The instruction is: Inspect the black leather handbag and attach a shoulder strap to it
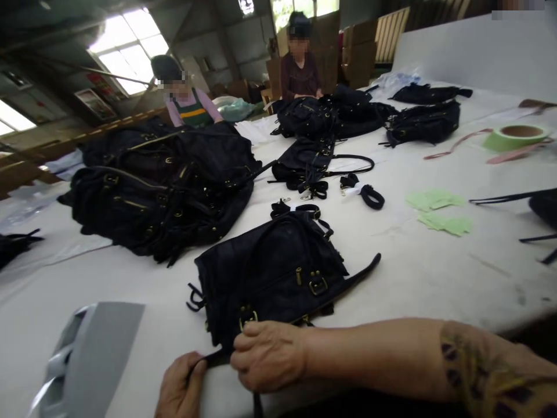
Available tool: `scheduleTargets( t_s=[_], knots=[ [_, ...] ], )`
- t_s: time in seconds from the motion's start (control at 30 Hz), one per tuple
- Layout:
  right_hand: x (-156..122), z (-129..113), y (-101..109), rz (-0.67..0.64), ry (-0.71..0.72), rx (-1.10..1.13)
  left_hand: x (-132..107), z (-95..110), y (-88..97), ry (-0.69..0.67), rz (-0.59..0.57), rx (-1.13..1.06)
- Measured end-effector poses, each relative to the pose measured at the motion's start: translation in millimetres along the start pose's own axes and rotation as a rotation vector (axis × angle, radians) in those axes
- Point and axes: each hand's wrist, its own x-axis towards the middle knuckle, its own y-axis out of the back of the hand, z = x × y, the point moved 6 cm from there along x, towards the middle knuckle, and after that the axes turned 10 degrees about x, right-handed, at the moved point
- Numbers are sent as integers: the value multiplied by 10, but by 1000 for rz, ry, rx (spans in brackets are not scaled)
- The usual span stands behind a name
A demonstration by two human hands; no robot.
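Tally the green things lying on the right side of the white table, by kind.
Roll of bright green tape: 1
Pile of pale green paper slips: 2
Total: 3

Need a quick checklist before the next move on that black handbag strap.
Left hand pinching the black strap: ok.
Right hand pinching the same strap, beside a brass buckle: ok.
Black leather handbag lying on the white table: ok.
Strap threaded through that buckle: cannot tell, the fingers crowd the view.
Grey object apart from the left hand: ok.
Loose clasped strap clear of the handbag: not ok, it touches the far end.
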Motion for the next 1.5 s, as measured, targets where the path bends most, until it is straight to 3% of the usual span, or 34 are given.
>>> scheduleTargets(
  t_s=[0.13, 0.33, 0.47, 0.57, 0.67, 0.8, 0.9, 1.13, 1.37, 1.5],
  knots=[
    [-281, -47, 169, -15, -9, -42, -26, 231, 25, -59, 35, 19],
    [-825, 2, 412, 74, -221, -155, -67, 141, 59, -11, 83, 45],
    [-1091, -39, 556, 148, -359, -200, -72, 219, 38, -112, 92, 90],
    [-1136, -126, 593, 216, -368, -182, -214, 506, 137, -212, 325, 247],
    [-1215, -204, 620, 272, -347, -114, -463, 963, 211, -325, 518, 337],
    [-1424, -160, 631, 286, -483, -108, -611, 1599, 89, -626, 415, 196],
    [-1516, -58, 632, 292, -635, -197, -500, 1846, -69, -712, 308, 220],
    [-1400, 94, 461, 91, -900, -107, -263, 1997, -433, -982, 150, 527],
    [-1334, 205, 424, 13, -971, -42, -180, 2127, -599, -921, 68, 451],
    [-1307, 247, 427, -91, -935, 32, -189, 2160, -683, -883, 88, 420]
  ],
)
